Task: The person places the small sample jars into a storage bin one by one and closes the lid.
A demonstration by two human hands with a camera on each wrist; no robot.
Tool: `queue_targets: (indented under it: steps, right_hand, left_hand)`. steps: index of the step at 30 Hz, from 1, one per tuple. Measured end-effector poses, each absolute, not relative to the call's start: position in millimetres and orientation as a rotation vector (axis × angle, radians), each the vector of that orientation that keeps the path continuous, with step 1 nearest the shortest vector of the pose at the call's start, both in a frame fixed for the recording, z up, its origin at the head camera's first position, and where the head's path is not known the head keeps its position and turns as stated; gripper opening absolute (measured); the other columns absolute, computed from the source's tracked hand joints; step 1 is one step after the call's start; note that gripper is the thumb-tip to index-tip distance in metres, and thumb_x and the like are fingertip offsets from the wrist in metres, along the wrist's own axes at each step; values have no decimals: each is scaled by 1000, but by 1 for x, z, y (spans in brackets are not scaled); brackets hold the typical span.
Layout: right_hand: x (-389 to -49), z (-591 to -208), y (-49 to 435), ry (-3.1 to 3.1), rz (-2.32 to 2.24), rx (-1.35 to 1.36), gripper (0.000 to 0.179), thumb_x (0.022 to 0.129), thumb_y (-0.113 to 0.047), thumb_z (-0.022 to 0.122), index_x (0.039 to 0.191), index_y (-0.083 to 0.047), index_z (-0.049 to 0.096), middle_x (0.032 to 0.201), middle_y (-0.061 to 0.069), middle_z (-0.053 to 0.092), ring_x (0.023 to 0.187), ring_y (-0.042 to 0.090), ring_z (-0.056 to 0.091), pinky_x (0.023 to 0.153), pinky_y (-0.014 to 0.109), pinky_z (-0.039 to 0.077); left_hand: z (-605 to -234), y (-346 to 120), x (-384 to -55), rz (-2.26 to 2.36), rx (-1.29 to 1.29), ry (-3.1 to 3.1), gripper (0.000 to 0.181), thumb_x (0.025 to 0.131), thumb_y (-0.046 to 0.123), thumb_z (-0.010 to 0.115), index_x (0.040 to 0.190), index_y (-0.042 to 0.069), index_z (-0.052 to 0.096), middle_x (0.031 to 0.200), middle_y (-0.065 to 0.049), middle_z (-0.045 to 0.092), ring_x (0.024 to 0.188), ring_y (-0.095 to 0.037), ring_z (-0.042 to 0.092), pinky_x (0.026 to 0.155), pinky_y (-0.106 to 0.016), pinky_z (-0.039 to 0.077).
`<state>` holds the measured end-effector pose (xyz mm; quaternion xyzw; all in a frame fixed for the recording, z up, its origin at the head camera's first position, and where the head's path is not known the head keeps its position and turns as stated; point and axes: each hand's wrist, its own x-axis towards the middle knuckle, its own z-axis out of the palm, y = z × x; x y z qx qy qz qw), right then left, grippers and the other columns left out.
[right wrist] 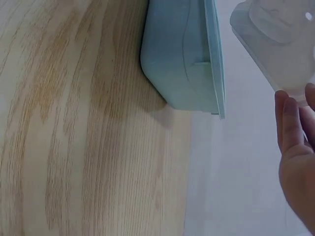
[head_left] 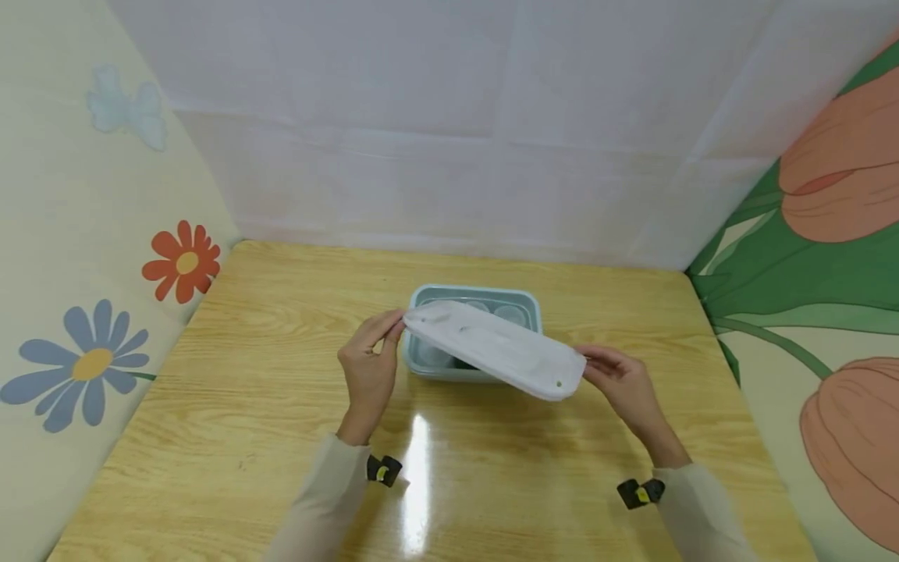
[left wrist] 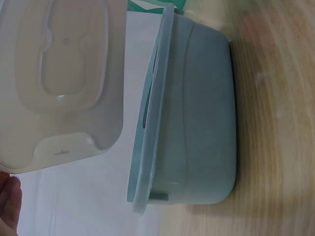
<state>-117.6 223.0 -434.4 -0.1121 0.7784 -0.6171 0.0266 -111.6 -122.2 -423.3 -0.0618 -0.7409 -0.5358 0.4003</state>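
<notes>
A translucent white plastic lid [head_left: 502, 347] hangs tilted above a light blue storage box [head_left: 424, 293], its right end lower and nearer to me in the head view. My left hand [head_left: 371, 367] pinches the lid's left end between thumb and fingers. At the opposite end my right hand [head_left: 623, 384] pinches the lid's edge. Several round, pale tops [head_left: 510, 314] show inside the box behind the lid; what they belong to is hidden. In the left wrist view the lid [left wrist: 74, 123] is apart from the rim of the box [left wrist: 197, 113].
The box stands on a wood-grain table [head_left: 281, 312] near its far edge. A white cloth [head_left: 421, 156] hangs behind. Flower-printed panels [head_left: 70, 218] flank the table on both sides. Each wrist wears a small black device [head_left: 384, 471].
</notes>
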Motion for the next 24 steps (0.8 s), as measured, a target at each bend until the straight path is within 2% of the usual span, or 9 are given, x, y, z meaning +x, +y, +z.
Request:
queue_targets:
  steps: [5,10,12,14,18,24]
  right_hand:
    - [-117,-438,216,2463,-1898,-373,29,92,-4,60,116,13,59,105,-22,64,95,-3,63,81,15,53]
    - [-115,-437,207,2497,-1963,-290,26,91,1,59,112,16,59,98,-21,66,89,-3,65,78,17,54]
    - [-114,-436,202,2522,-1986,-261,24,90,3,59,111,17,60,97,-12,69,84,-2,66,75,18,55]
    - [-113,-437,198,2566,-1981,-261,22,90,5,59,110,16,62,97,3,71,81,-1,66,73,18,56]
    - [-113,-439,191,2636,-1943,-292,20,89,6,60,107,12,65,101,28,66,79,-2,65,72,17,55]
    - [-112,-444,183,2561,-1996,-253,20,88,6,61,106,13,65,99,30,66,78,2,66,71,19,56]
  left_hand:
    - [-417,-125,-117,-1319,-134,-1892,14,81,-5,69,95,-6,72,93,-20,71,83,-17,68,75,-12,53]
    - [-411,-126,-123,-1352,-137,-1893,12,83,-1,68,94,-7,72,91,-20,69,83,-13,67,75,-13,53]
    - [-407,-125,-125,-1387,-141,-1877,13,84,-1,67,94,-9,71,91,-22,68,84,-11,66,77,-13,53]
    - [-404,-125,-128,-1424,-139,-1852,13,84,-2,67,94,-10,70,91,-24,66,85,-10,65,77,-13,53]
    - [-399,-126,-134,-1483,-119,-1813,14,85,-2,66,94,-11,70,91,-25,64,85,-7,64,76,-13,53]
    - [-395,-130,-144,-1548,-63,-1842,16,86,3,66,96,-8,71,92,-23,64,84,-5,61,77,-13,53]
